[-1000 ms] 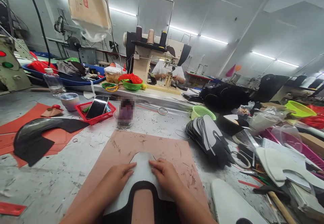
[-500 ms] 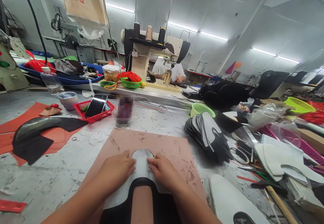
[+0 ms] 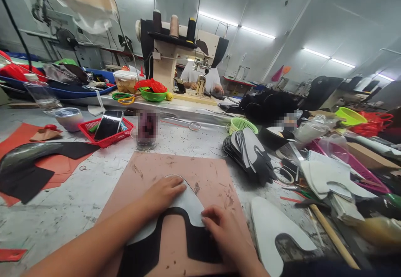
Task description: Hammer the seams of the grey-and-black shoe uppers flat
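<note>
We have a white-and-black cutout piece (image 3: pixel 190 204) flat on the pink mat (image 3: pixel 209 170), near edge of the table (image 3: pixel 78 214), rounded white end pointing away from us. Mat shows through its U-shaped notch, which is rimmed in black. Our left hand (image 3: pixel 166 195) lies palm down across the rounded end, fingers extended and pressed flat, not wrapped round anything. Our right hand (image 3: pixel 224 227) is at the piece's right edge, fingers curled, thumb close to index; we can't tell if it's pinching the edge or just touching. Right of the mat we see another white piece (image 3: pixel 269 222) with a dark notch, and beyond it a wooden handle (image 3: pixel 335 237). Fanned stack of black and white pieces (image 3: pixel 246 153) sits past the mat's far right corner, light green basket (image 3: pixel 247 126) just behind. Far left: red basket (image 3: pixel 122 138) with a phone (image 3: pixel 109 124) leaning in it, plus a black curved piece (image 3: pixel 28 181) over orange sheets (image 3: pixel 67 168).
</note>
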A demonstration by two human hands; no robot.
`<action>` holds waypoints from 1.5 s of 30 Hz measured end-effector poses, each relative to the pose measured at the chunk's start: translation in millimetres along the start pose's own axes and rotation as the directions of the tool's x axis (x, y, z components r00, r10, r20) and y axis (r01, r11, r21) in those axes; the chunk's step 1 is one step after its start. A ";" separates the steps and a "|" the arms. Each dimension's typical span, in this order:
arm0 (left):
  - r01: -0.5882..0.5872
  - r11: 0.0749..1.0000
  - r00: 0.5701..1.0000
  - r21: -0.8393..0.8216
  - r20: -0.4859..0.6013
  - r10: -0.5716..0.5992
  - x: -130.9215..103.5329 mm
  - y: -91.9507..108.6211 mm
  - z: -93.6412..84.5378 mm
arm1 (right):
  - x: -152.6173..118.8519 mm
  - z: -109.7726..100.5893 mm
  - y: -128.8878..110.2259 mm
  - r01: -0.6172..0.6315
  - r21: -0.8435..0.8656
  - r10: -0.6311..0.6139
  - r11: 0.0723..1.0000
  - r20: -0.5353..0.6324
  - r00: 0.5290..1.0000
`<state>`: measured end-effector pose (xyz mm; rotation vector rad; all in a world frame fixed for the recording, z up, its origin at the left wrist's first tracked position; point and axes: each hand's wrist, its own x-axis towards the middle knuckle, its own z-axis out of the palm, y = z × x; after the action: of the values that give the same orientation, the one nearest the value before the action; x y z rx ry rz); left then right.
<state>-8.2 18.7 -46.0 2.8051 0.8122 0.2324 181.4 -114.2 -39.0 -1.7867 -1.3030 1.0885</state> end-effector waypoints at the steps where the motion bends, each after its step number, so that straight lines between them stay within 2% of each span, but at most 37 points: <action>1: -0.008 1.000 1.000 -0.011 0.008 0.009 1.0 -2.3 1.1 | -3.4 -1.4 -0.5 0.031 -0.047 -0.032 0.998 -0.021 0.999; 5: -0.074 0.996 0.997 -0.048 0.024 0.075 5.3 -8.6 2.2 | -7.7 -4.8 -6.1 0.110 -0.194 -0.125 0.975 -0.069 0.990; 8: -0.102 0.994 0.994 -0.047 0.030 0.104 5.4 -9.6 0.5 | -7.9 -4.3 -10.2 0.119 -0.275 -0.142 0.954 -0.065 0.988; 10: -0.103 0.994 0.994 -0.031 0.037 0.105 4.1 -9.5 0.5 | -8.5 -2.9 -12.3 0.125 -0.399 -0.155 0.908 -0.042 0.987; 13: -0.087 0.996 0.995 -0.017 0.041 0.087 1.3 -8.8 2.6 | -10.2 -0.1 -12.0 0.236 -0.638 -0.269 0.733 0.047 0.962; 14: -0.081 0.997 0.995 -0.013 0.048 0.082 0.3 -8.2 3.2 | -10.9 0.7 -10.8 0.318 -0.687 -0.333 0.653 0.118 0.936; 16: -0.070 0.998 0.995 -0.002 0.074 0.070 -1.6 -6.6 3.6 | -12.1 1.3 -8.0 0.494 -0.714 -0.429 0.496 0.293 0.854; 18: -0.054 0.999 0.995 -0.001 0.090 0.054 -3.0 -4.3 3.0 | -12.4 0.0 -8.6 0.594 -0.704 -0.435 0.390 0.427 0.792; 19: -0.044 0.999 0.995 -0.005 0.089 0.044 -3.6 -3.0 2.4 | -11.7 -1.1 -11.5 0.603 -0.707 -0.401 0.368 0.465 0.790; 22: -0.031 0.999 0.997 -0.022 0.071 0.033 -5.3 1.1 0.8 | -2.9 -2.4 -31.4 0.545 -0.739 -0.258 0.395 0.480 0.838; 24: -0.010 0.999 0.999 -0.034 0.037 0.011 -6.3 3.7 -0.1 | 10.7 3.0 -46.9 0.514 -0.722 -0.296 0.463 0.421 0.857; 25: 0.013 0.999 1.000 -0.040 0.006 -0.013 -6.7 4.9 -0.4 | 19.6 8.3 -52.2 0.524 -0.685 -0.379 0.506 0.370 0.848; 27: 0.073 0.996 0.995 -0.047 -0.061 -0.076 -7.2 6.9 -0.9 | 39.5 22.7 -54.5 0.605 -0.559 -0.577 0.568 0.254 0.776; 29: 0.122 0.992 0.987 -0.035 -0.100 -0.125 -7.6 8.1 -1.3 | 57.6 38.2 -46.7 0.680 -0.447 -0.671 0.581 0.209 0.711; 31: 0.140 0.990 0.985 -0.011 -0.096 -0.140 -9.6 8.9 -1.3 | 69.6 50.3 -35.6 0.696 -0.419 -0.666 0.583 0.246 0.705; 34: 0.160 0.986 0.986 0.044 -0.054 -0.158 -21.9 9.8 0.6 | 74.0 58.0 -27.3 0.650 -0.496 -0.581 0.576 0.310 0.752; 38: 0.183 0.970 0.983 0.159 -0.008 -0.184 -64.2 13.3 7.2 | 67.4 56.6 -33.3 0.592 -0.597 -0.475 0.541 0.364 0.801; 41: 0.137 0.976 0.991 0.171 -0.024 -0.135 -108.4 22.4 12.8 | 63.0 52.7 -38.0 0.578 -0.621 -0.425 0.529 0.395 0.814; 45: 0.105 0.980 0.992 0.168 -0.084 -0.092 -162.3 44.7 13.9 | 62.1 46.0 -45.5 0.571 -0.624 -0.358 0.533 0.445 0.821</action>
<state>-118.1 -108.3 -63.4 2.9196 1.0327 0.2657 131.2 -40.1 -34.2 -1.6243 -2.5043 0.4890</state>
